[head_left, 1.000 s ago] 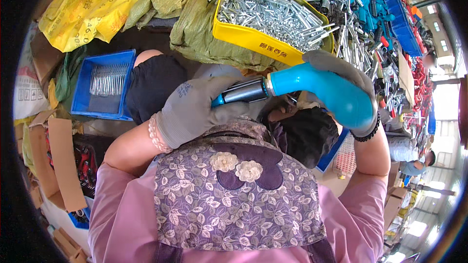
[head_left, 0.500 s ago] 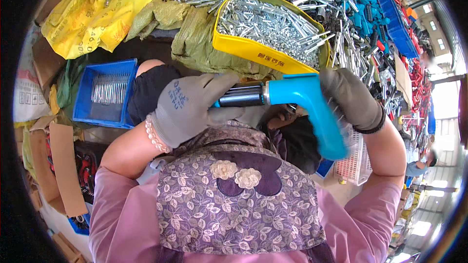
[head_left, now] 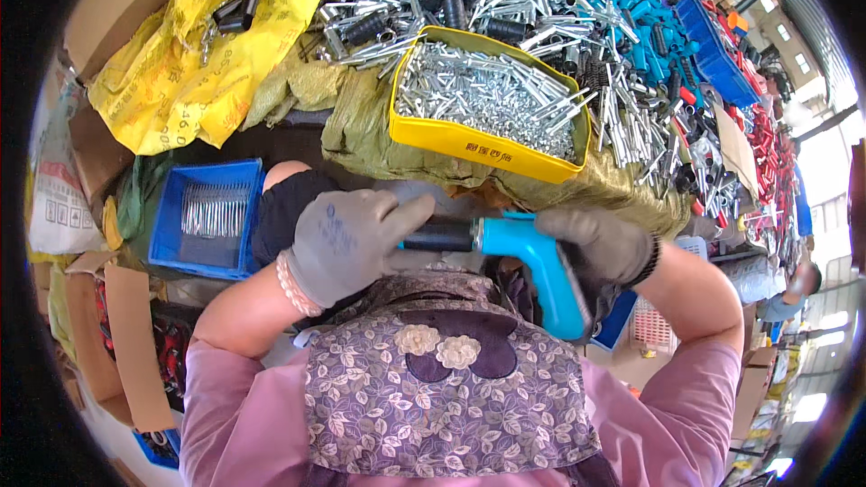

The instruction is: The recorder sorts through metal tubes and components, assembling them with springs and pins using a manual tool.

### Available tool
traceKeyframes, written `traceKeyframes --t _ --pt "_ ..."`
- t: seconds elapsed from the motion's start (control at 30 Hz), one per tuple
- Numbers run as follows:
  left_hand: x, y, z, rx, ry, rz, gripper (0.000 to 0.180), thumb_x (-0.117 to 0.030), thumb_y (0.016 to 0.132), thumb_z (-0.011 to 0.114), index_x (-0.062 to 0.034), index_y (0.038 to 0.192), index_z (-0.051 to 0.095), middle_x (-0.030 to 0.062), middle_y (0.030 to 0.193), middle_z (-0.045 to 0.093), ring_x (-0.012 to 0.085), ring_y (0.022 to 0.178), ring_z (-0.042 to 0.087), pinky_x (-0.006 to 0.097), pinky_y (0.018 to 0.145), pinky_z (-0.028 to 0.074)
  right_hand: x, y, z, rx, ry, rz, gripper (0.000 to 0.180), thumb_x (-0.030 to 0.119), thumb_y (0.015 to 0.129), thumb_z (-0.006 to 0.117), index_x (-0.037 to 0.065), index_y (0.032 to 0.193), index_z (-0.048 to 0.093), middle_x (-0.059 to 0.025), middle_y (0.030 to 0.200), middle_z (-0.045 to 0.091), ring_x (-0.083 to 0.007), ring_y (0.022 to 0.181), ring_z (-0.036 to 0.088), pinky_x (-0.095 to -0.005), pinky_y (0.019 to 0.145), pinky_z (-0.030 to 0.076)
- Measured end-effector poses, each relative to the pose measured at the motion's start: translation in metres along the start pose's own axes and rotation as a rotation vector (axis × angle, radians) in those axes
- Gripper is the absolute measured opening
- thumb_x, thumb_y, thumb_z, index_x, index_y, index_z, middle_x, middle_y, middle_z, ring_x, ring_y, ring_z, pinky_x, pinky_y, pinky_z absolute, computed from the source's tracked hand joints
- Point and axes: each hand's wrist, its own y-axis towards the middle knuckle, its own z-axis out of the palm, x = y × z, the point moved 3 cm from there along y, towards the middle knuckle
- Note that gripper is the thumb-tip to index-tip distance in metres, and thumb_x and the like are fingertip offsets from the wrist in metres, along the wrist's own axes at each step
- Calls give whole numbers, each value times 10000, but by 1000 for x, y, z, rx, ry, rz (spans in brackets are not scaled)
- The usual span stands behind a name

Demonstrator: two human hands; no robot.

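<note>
A blue pistol-shaped tool (head_left: 552,284) with a black ribbed barrel (head_left: 442,236) lies across in front of my chest, its curved handle hanging down on the right. My left hand (head_left: 347,243), in a grey glove, is closed around the barrel's left end, hiding its tip. A metal collar joins the barrel to the blue body. My right hand (head_left: 603,243), gloved too and a little blurred, is closed at the rear of the blue body, with its thumb near the top. Most of its fingers are hidden behind the handle.
Ahead stands a yellow bin (head_left: 487,159) of small metal pins, beside heaped metal rods and blue parts (head_left: 636,18). A blue crate (head_left: 203,261) holding thin metal pieces is at left, above an open cardboard box (head_left: 140,347). Black pieces lie on a yellow sack (head_left: 180,81).
The blue tool and my right hand have moved left and downward in the picture. My left hand keeps its grip on the barrel. The bin and crate appear lower as the view shifts.
</note>
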Motion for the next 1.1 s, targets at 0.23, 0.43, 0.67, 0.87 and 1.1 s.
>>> traceKeyframes --t 0.23,0.43,0.67,0.87,1.1 --pt "38 -19 66 595 -654 -13 767 -337 801 766 -56 1427 424 204 1268 606 322 1178 599 395 1001 470 -15 2 23 50 -1054 -262 288 197 858 686 81 1118 647 -69 967 657 -253 883 644 -382 910 523" --pt "9 3 44 804 -376 -265 778 -212 804 752 -57 1470 380 227 1361 542 285 1266 547 367 1051 434 -65 -6 4 -34 -97 385 398 315 779 801 101 1090 674 -111 947 673 -281 855 659 -372 807 540" --pt "34 -25 85 990 -998 -148 881 -202 803 766 -13 1526 298 87 1375 544 141 1261 456 338 1122 330 -66 8 3 -107 -1115 -548 389 317 800 785 83 1092 679 -84 971 690 -233 979 653 -352 905 497" --pt "57 -4 72 798 -743 93 867 -236 803 769 -43 1511 307 217 1209 649 311 1073 654 372 909 507 -57 7 7 -154 -1414 -842 402 366 917 698 89 1203 639 -34 1117 700 -125 1093 595 -310 1000 443" --pt "47 0 40 500 -189 -49 755 -179 782 734 -59 1445 392 191 1041 677 336 960 672 425 790 530 -58 23 21 -157 -839 -256 302 220 785 723 133 1070 672 -54 1011 657 -231 957 635 -383 984 459"
